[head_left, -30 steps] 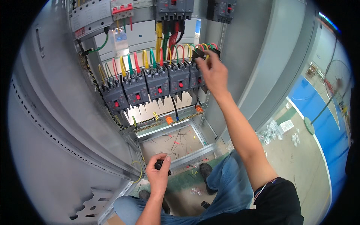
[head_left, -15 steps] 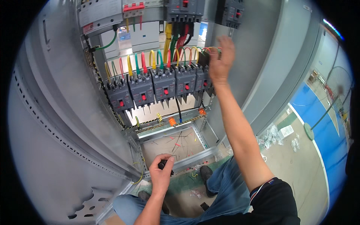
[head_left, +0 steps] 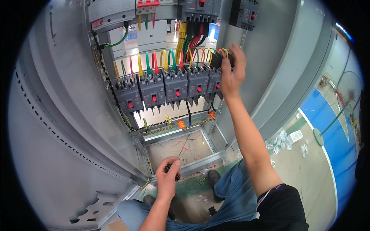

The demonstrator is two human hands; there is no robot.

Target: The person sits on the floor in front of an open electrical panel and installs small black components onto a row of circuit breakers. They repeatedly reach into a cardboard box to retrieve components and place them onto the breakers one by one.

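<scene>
A row of dark grey circuit breakers (head_left: 176,88) with red toggles spans the cabinet, and yellow, green and red wires loop above them. At the row's right end is my right hand (head_left: 234,77), raised with thumb and fingers apart. Its thumb lies against or in front of a dark plate (head_left: 217,60) on top of the last breaker (head_left: 214,84); contact is hard to tell. Lower down, my left hand (head_left: 167,179) is closed around small black pieces (head_left: 172,169), whose exact kind is partly hidden by the fingers. It hovers before the cabinet's bottom frame.
More breakers (head_left: 201,10) hang above. Below the row run a perforated copper-coloured bar (head_left: 158,131) and orange insulators (head_left: 181,124). Wire scraps (head_left: 185,148) litter the cabinet floor. Plastic bags (head_left: 278,141) and a white box (head_left: 295,136) lie to the right.
The view has shifted slightly, so the cabinet appears farther right and lower. My right hand stays by the last breaker, its fingers tilted more to the right. My left hand keeps its hold.
</scene>
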